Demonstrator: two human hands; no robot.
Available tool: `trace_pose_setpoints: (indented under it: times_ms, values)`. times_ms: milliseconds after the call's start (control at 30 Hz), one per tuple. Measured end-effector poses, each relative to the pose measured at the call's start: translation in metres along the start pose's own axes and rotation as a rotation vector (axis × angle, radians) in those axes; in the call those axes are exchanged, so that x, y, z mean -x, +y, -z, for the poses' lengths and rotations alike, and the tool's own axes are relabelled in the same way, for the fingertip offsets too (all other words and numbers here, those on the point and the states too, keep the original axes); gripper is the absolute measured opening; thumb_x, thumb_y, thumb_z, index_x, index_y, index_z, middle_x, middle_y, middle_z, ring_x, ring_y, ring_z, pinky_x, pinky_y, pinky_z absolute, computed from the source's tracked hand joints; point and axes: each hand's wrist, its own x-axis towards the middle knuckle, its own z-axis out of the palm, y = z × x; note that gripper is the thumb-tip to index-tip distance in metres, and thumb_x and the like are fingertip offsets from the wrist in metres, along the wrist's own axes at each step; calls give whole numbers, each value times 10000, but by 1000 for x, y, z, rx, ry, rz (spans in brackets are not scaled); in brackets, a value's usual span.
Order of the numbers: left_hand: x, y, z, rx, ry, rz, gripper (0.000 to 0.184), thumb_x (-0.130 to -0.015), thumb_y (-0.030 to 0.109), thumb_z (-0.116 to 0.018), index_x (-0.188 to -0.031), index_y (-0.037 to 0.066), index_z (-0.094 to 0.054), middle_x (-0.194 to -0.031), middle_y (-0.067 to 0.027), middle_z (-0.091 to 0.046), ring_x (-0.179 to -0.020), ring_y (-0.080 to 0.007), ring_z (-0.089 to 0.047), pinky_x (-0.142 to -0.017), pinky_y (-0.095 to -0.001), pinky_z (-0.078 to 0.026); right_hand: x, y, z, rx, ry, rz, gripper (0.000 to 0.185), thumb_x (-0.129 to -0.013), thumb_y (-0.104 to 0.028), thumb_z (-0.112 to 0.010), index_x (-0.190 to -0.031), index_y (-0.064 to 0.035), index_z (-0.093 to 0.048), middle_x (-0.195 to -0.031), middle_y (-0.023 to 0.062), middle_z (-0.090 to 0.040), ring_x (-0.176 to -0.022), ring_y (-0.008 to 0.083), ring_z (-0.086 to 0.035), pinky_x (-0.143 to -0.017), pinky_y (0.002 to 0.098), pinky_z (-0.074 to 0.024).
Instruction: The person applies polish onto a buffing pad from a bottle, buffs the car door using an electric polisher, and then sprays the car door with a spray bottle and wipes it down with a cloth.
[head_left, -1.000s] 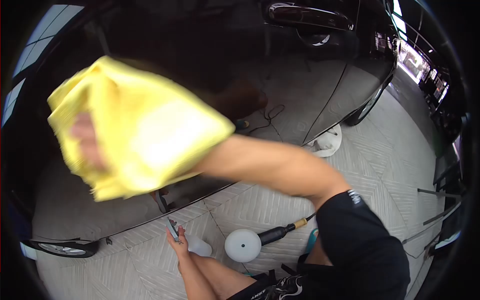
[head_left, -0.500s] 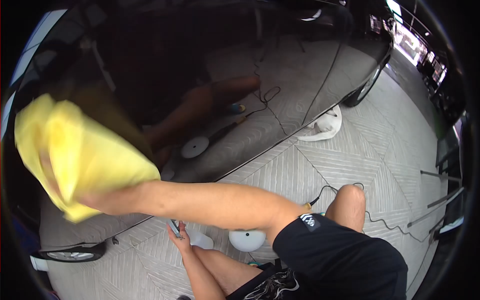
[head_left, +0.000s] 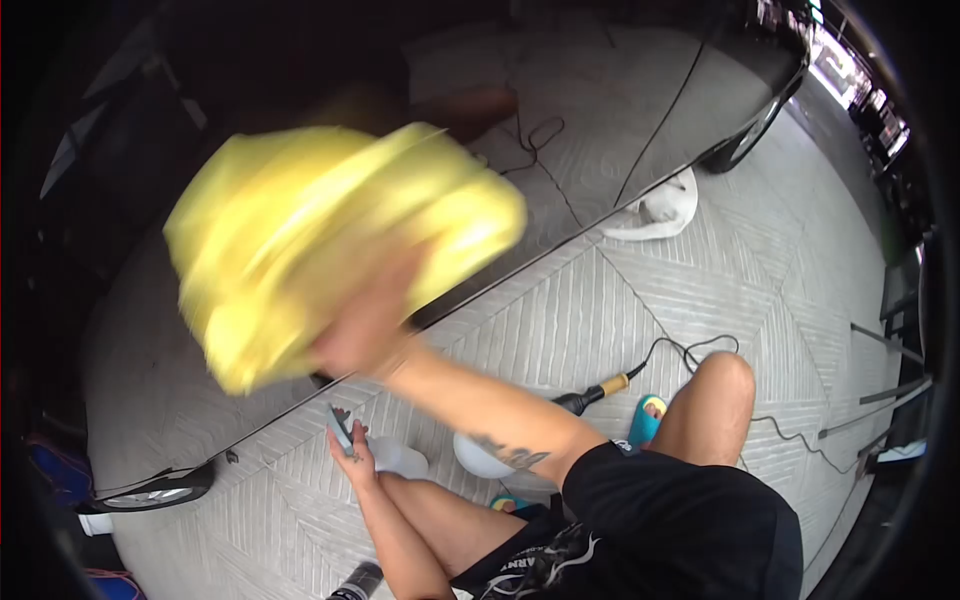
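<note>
A yellow cloth [head_left: 300,230], blurred by motion, is bunched in my right hand [head_left: 370,315], whose fingers close on it. The cloth is spread in front of the dark, glossy car side [head_left: 570,110]; whether it touches the panel I cannot tell. Low on the left, my left hand [head_left: 354,455] is closed around a flat grey object [head_left: 341,428] whose kind I cannot make out. Beside that hand is a white container [head_left: 403,459]. My right forearm partly covers a corded power tool [head_left: 590,395] with a tan end and a round white pad [head_left: 478,456].
A black cord [head_left: 690,350] runs over the patterned grey floor [head_left: 560,310]. Near the car's lower edge lies a white item [head_left: 660,208]. A dark cylindrical container [head_left: 358,580] is at the bottom, and metal legs [head_left: 880,390] stand at the right.
My right hand has swept the yellow cloth from the far left rightward across the car side. My left hand stays low with the grey object. The view has shifted slightly.
</note>
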Motion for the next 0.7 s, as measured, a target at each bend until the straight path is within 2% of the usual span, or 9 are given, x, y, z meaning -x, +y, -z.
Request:
trace_pose_setpoints:
  times_ms: [100, 167, 267, 433, 467, 533, 567, 633, 700]
  values:
    - [-2, 16, -7, -127, -95, -29, 396, -907, 65, -620, -1280, -15, -515, -1147, -121, -602, -722, -169, -612, -675, -303, -515, 39, 17, 41, -276, -901, -53, 410, -882, -283, -585, -1289, -336, -593, -1355, 36, -532, -1269, 273, -493, -1099, 439, -358]
    - [-1, 24, -15, -63, -80, -82, 412, -907, 62, -621, -1294, -17, -502, -1165, -127, -596, -748, -172, -619, -691, -303, -520, 18, 116, 107, 425, -720, 525, 436, -836, -503, -635, -1223, -304, -644, -1219, -2, -601, -1198, 256, -538, -1101, 445, -353]
    - [0, 15, 1, 61, -19, -10, 445, -908, 42, -607, -1329, -13, -478, -1246, -136, -555, -849, -187, -614, -717, -317, -536, -72, 229, 195, 296, -346, 33, 586, -910, -460, -575, -1266, -21, -422, -1116, 148, -550, -1055, 255, -571, -927, 405, -474]
    - [9, 14, 16, 93, 34, 85, 452, -914, 35, -596, -1344, -18, -463, -1269, -139, -540, -901, -202, -600, -729, -324, -555, -123, 138, 113, -168, 78, -682, 434, -1030, -309, -375, -1292, 36, -399, -1165, 191, -563, -1052, 242, -610, -884, 384, -536]
    - [3, 3, 16, 111, 16, 67, 452, -914, 35, -596, -1344, -18, -463, -1269, -139, -540, -901, -202, -600, -729, -324, -555, -90, 52, 36, 257, 225, 7, 691, -969, -424, -471, -1383, 108, -318, -1268, 280, -507, -1288, 374, -456, -1140, 510, -276]
    - [-2, -24, 15, 34, -44, 61, 440, -918, 53, -604, -1332, -19, -473, -1237, -133, -562, -881, -201, -603, -690, -318, -552, -24, -27, -19, -53, -481, 188, 567, -874, -248, -579, -1408, -91, -468, -1490, 146, -371, -1379, 406, -337, -1155, 598, -178]
    - [-4, -19, 3, 54, -62, 54, 440, -918, 53, -604, -1332, -19, -473, -1237, -133, -562, -881, -201, -603, -690, -318, -552, -54, -60, -15, -216, -626, 268, 539, -862, -428, -614, -1372, -274, -534, -1437, 79, -478, -1324, 343, -443, -1097, 576, -306]
    - [-2, 0, 5, -69, -106, -101, 431, -919, 78, -616, -1316, -23, -481, -1214, -132, -577, -830, -195, -616, -663, -309, -544, -92, -43, 1, -542, -786, 217, 539, -838, -439, -632, -1333, -239, -564, -1431, -14, -470, -1320, 281, -454, -1119, 537, -309]
    - [-6, 6, 4, -57, -89, -84, 422, -915, 77, -614, -1303, -27, -485, -1211, -136, -577, -769, -188, -619, -661, -307, -537, -168, 36, 58, 236, -483, 579, 729, -827, -574, -590, -1401, -137, -486, -1484, 77, -414, -1352, 310, -406, -1100, 527, -310]
